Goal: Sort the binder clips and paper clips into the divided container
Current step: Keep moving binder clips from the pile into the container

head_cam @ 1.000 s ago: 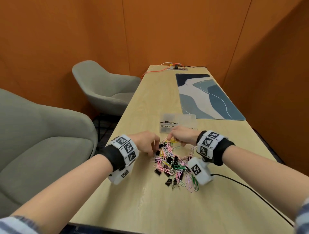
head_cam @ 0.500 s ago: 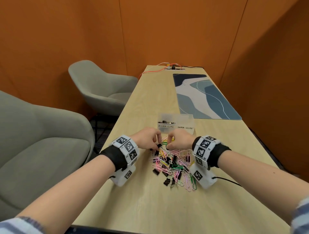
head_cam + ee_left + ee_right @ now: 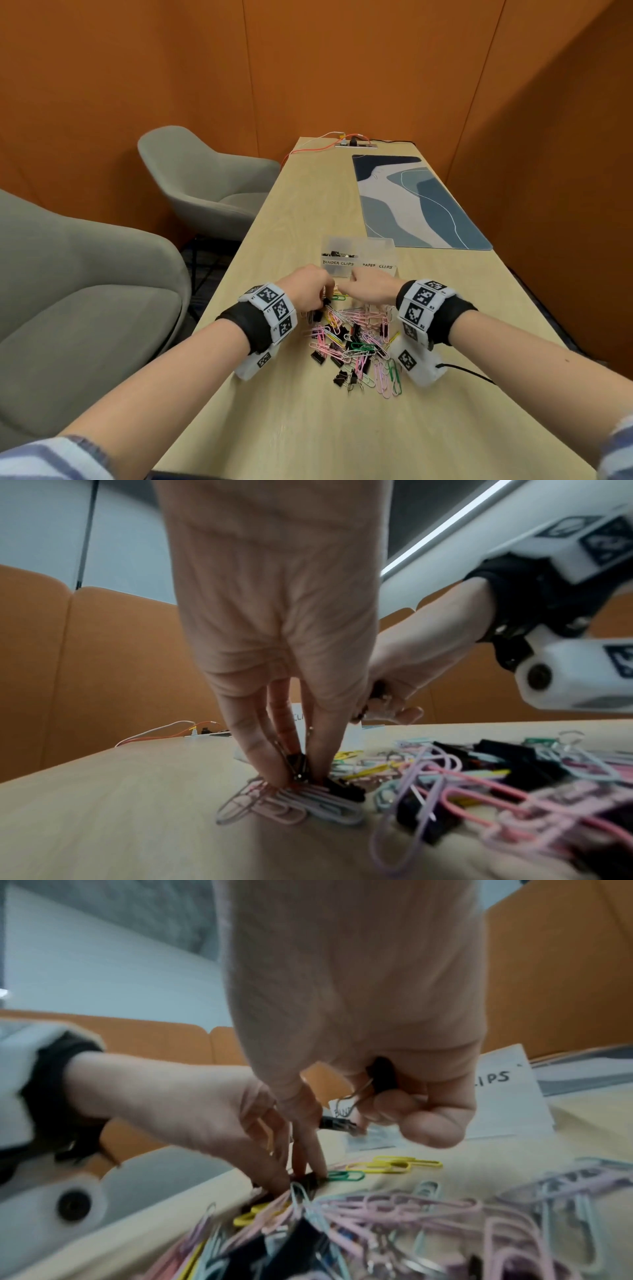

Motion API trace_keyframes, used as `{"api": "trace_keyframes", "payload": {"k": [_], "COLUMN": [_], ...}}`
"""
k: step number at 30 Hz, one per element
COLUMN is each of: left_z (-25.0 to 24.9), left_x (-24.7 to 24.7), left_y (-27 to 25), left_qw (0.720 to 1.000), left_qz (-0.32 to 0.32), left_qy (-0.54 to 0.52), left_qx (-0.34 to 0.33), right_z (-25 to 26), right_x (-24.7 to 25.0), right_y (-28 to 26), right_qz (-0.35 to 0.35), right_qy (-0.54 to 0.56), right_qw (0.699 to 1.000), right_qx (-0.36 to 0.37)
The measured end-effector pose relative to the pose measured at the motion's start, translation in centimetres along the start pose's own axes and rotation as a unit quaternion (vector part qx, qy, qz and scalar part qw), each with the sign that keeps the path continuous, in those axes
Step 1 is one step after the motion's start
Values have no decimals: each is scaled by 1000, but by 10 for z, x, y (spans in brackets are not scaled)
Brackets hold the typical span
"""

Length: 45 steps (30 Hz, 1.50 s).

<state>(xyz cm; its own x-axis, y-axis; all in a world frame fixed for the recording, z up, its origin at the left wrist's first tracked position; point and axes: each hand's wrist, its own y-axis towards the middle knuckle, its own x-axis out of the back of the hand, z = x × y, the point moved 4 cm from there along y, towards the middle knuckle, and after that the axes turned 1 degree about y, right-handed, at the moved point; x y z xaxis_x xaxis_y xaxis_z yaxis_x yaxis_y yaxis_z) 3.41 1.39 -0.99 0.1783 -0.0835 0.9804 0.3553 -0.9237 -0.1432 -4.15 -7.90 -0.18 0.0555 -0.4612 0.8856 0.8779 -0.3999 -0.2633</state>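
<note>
A mixed pile of coloured paper clips and black binder clips lies on the table. Behind it stands the clear divided container, labelled BINDER CLIPS on the left and PAPER CLIPS on the right. Some black clips lie in its left compartment. My left hand reaches down at the pile's far left edge and pinches a black binder clip. My right hand hovers just beside it, its fingers curled round black binder clips.
A blue patterned mat lies further back on the right. A power strip with orange cables sits at the table's far end. Two grey armchairs stand to the left. A black cable trails from my right wrist.
Both hands have drawn closer together at the far edge of the pile. The left fingers have come down onto a binder clip.
</note>
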Motion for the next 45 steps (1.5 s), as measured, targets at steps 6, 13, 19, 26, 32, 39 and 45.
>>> {"api": "trace_keyframes", "payload": {"k": [6,13,19,26,32,39,45], "left_z": [-2,1,13,34,53,64,48], "left_x": [1,3,18,38,50,52,53], "left_y": [1,-3,0,16,32,50,71], "left_qw": [999,999,995,965,914,884,889], "left_qz": [2,-16,-27,-8,-4,-36,-57], "left_qy": [27,-21,-98,-255,-381,-417,-398], "left_qx": [-30,-30,3,61,141,207,219], "right_z": [-10,-4,13,23,12,3,-4], "right_x": [14,57,62,49,49,53,67], "right_y": [3,28,52,66,75,72,52], "right_qz": [42,16,-38,-73,-48,-10,-68], "right_qy": [194,408,237,39,108,199,242], "right_qw": [976,906,964,992,990,979,967], "right_qx": [-86,-110,-114,-97,-77,-53,-34]}}
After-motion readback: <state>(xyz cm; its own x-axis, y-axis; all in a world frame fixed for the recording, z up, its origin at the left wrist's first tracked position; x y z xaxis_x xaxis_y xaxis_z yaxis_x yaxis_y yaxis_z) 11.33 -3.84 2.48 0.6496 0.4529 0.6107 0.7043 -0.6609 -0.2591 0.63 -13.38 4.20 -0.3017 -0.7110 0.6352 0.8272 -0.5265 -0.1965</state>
